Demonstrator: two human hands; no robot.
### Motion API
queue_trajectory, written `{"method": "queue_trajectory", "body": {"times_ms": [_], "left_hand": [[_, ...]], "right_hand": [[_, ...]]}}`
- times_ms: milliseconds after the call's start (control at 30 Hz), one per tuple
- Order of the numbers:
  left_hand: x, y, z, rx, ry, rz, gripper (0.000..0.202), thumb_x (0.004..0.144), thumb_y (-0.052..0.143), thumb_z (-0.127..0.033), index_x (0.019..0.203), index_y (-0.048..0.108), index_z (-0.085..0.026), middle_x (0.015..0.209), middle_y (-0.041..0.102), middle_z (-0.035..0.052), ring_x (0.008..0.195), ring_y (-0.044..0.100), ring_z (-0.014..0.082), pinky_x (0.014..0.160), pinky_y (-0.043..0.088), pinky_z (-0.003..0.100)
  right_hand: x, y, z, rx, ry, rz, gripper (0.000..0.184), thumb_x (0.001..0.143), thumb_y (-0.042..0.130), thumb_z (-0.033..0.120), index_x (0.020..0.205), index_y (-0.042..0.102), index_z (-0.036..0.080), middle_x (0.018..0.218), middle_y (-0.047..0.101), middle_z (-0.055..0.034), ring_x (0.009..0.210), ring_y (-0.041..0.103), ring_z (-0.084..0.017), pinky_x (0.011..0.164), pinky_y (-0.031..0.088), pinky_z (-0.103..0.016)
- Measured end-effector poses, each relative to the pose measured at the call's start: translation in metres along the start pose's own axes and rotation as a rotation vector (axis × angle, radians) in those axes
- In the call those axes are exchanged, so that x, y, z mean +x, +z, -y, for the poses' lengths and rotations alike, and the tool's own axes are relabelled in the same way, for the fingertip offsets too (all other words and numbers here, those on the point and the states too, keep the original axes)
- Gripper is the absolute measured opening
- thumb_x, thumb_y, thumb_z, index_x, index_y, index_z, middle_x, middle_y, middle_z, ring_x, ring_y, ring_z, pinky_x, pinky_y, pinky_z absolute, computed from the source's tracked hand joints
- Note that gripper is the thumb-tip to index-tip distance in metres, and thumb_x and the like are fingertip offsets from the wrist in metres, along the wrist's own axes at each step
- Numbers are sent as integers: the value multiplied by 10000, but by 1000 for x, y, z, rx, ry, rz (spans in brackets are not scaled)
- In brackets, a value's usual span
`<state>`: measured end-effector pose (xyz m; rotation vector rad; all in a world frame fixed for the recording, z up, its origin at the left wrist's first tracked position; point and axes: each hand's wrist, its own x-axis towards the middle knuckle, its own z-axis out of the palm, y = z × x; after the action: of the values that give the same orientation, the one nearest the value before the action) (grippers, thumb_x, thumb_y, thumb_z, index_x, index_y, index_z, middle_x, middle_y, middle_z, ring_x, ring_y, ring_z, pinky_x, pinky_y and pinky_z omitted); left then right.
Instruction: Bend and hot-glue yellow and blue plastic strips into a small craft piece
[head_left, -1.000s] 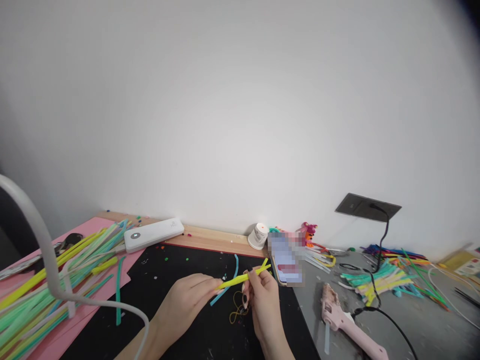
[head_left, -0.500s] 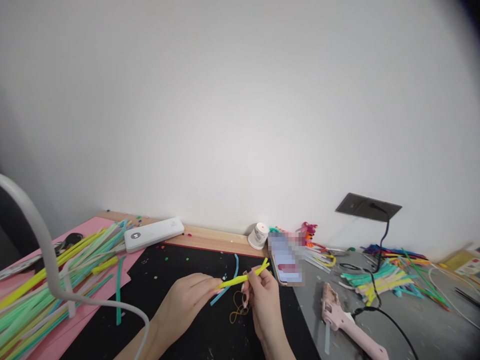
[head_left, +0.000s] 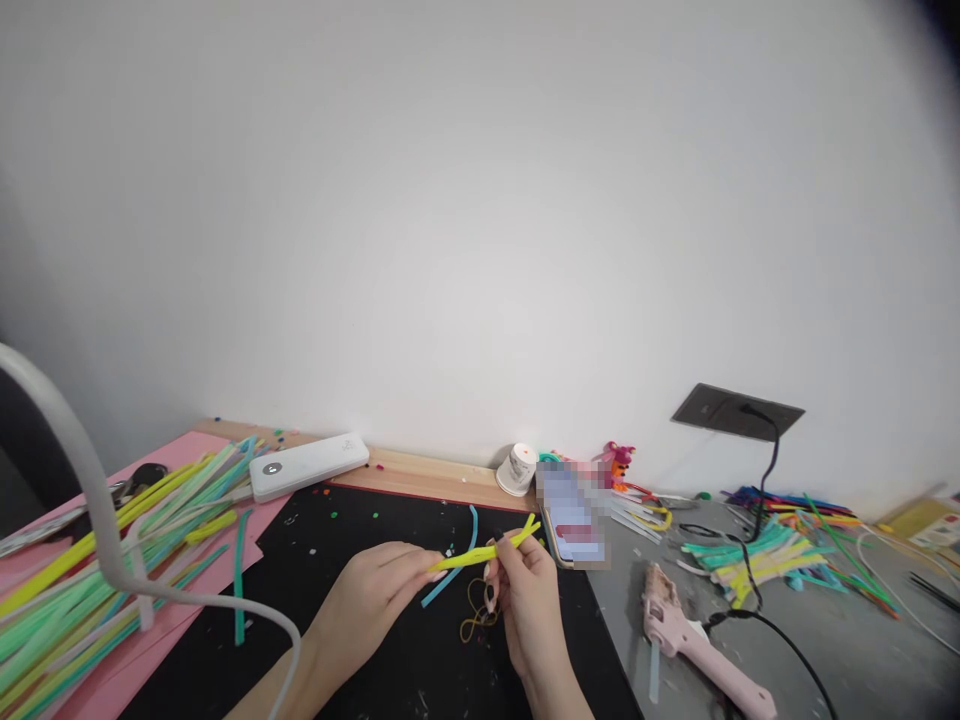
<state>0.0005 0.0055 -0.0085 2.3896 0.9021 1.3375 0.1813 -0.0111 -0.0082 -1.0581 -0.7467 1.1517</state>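
Observation:
Yellow pipe cleaners (head_left: 476, 554), lying together as a thin bundle, stretch between my two hands above the black mat (head_left: 360, 590). My left hand (head_left: 382, 590) pinches their left end. My right hand (head_left: 526, 590) grips them near the other end, where the tips fork apart past the thumb. Beneath the bundle a blue pipe cleaner (head_left: 473, 525) lies on the mat, partly covered. A loop of thin brown cord (head_left: 472, 628) rests beside my right hand; whether its fingers touch the cord I cannot tell.
Pastel pipe cleaners (head_left: 172, 540) heap on pink sheets at left, near a white power bank (head_left: 309, 468) and a white curved cable. A paper cup (head_left: 517, 470) and phone (head_left: 571, 525) stand behind my hands. At right lie a pink glue gun (head_left: 701, 650) and more pipe cleaners (head_left: 757, 562).
Both hands stay almost in place, still on the yellow pipe cleaners. Between the hands a slight gap now shows along the strands. The view has shifted a little.

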Motion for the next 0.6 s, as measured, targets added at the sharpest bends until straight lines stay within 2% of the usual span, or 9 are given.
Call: {"method": "queue_trajectory", "body": {"times_ms": [167,367,500,600], "left_hand": [[1,0,1,-38,-37,37,189,880,480,-227,895,668,-228,834,719,8,734,671,140,675,547,220],[2,-1,-2,-72,-103,54,166,864,509,-197,884,672,-223,832,713,1,734,661,133,692,535,211],[5,-3,-6,-94,-122,37,174,862,503,-208,860,677,-214,796,708,4,681,652,129,651,533,205],[6,-4,-7,-128,-154,39,179,856,500,-201,867,679,-212,794,710,4,665,648,125,629,521,195]], "right_hand": [[-2,1,3,90,54,32,217,726,665,336,693,513,184,448,520,63,346,376,-51,340,302,-163],[-1,-1,4,224,123,178,211,709,701,328,770,562,181,495,514,60,389,374,-49,362,320,-152],[-1,-1,6,184,138,284,211,695,724,294,821,627,153,520,539,40,405,402,-47,396,365,-165],[-2,-1,6,124,129,308,208,679,739,269,826,658,146,562,579,17,434,450,-56,421,399,-173]]}}
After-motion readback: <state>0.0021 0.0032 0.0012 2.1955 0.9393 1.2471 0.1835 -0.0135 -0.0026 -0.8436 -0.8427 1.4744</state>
